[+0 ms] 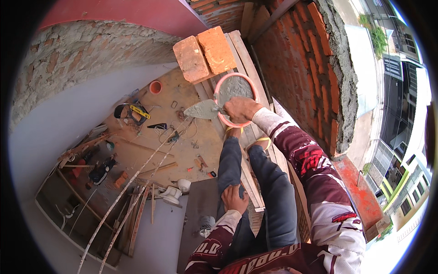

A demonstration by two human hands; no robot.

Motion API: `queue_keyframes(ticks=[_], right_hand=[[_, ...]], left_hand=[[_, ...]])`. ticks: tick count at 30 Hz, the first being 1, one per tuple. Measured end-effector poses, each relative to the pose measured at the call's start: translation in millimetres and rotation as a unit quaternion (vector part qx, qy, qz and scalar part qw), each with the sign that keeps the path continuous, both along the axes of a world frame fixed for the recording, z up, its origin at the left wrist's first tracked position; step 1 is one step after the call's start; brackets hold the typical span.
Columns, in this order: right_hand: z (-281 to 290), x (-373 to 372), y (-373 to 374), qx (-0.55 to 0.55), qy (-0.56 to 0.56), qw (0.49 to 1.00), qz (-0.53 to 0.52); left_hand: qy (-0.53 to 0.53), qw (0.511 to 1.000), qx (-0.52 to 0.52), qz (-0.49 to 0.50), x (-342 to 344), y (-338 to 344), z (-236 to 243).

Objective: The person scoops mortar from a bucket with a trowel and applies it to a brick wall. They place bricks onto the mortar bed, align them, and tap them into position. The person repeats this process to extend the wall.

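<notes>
Right hand [240, 108] in closed grip on trowel [204, 109], blade level, likely to keep mortar on, at left rim of bucket [218, 87] on planks [244, 55], bricks [204, 54] at far end. Left hand [234, 198] braced on knee, holding nothing.

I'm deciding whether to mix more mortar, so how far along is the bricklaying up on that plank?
Done: the brick wall at the right stands many courses high with grey mortar along its end. In hand: the right hand holds a trowel loaded with mortar over the bucket, which looks well filled; the left hand rests on the knee. Left: two loose bricks lie unlaid on the plank.
</notes>
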State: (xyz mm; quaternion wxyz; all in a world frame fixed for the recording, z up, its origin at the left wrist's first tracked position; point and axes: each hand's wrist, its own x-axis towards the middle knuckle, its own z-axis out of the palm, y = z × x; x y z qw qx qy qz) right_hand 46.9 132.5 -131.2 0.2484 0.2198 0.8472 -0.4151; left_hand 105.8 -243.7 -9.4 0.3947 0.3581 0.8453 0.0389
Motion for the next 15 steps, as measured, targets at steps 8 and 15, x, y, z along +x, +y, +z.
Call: queue_keyframes(ticks=[8,15], right_hand=[[-29,11,51,0.236,0.219,0.938,-0.125],[33,112,-59,0.068,-0.131,0.968,-0.204]], left_hand=[[-0.030,0.998,-0.044,0.033,-16,1,-1],[-0.060,0.995,-0.060,0.053,-27,11,0]])
